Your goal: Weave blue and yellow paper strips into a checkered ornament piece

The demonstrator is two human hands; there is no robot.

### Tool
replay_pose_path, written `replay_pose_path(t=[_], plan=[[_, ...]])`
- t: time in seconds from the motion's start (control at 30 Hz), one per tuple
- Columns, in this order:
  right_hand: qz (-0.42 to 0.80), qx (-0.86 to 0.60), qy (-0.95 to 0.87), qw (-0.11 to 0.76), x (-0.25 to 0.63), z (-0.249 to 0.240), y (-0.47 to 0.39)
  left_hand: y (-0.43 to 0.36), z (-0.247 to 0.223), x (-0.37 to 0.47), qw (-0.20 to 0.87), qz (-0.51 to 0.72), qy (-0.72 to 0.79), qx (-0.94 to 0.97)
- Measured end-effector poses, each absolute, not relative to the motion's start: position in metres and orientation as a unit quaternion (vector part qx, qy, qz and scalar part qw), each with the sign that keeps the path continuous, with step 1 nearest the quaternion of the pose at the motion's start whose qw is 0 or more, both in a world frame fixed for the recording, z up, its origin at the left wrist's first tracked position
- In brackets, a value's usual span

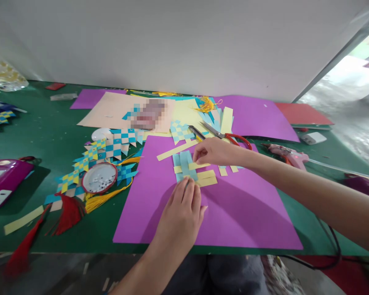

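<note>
Light blue paper strips [185,159] and pale yellow paper strips [207,179] cross each other in a small weave on a purple sheet [233,221]. My left hand [183,207] lies over the weave's near end, fingers extended and fingertips pressing on it, thumb apart. At the weave's upper right, my right hand [210,151] is closed in a pinch on a paper strip; its fingertips partly hide which one. A loose yellow strip [175,150] lies just beyond the weave. Short yellow pieces [223,171] are to the right, under my right forearm.
Red-handled scissors [224,135] and a utility knife [197,133] lie beyond my hands. A pink glue gun [287,155] is at right, its cable running off the edge. Woven paper fish [119,141], a dish of beads [99,178] and tassels [68,213] are at left.
</note>
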State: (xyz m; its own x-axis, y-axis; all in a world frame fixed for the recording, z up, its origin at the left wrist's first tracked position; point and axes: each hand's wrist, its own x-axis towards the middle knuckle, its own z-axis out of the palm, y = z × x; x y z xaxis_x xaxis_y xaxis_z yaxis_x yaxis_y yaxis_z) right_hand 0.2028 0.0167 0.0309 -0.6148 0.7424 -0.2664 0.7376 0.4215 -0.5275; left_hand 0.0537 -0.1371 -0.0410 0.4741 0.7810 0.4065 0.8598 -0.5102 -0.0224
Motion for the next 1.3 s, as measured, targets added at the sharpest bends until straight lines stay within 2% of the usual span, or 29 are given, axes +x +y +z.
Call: replay_pose_path(t=[0.27, 0.67, 1.3], plan=[[0.337, -0.446, -0.829, -0.019, 0.206, 0.031, 0.018, -0.137, -0.040, 0.053, 0.103, -0.166, -0.484, -0.853], [0.344, -0.427, -0.836, -0.008, 0.208, 0.027, 0.018, -0.138, -0.041, 0.054, 0.092, -0.171, -0.484, -0.853], [0.198, -0.463, -0.864, -0.016, 0.204, 0.025, -0.006, -0.137, -0.041, 0.052, 0.052, -0.163, -0.502, -0.848]])
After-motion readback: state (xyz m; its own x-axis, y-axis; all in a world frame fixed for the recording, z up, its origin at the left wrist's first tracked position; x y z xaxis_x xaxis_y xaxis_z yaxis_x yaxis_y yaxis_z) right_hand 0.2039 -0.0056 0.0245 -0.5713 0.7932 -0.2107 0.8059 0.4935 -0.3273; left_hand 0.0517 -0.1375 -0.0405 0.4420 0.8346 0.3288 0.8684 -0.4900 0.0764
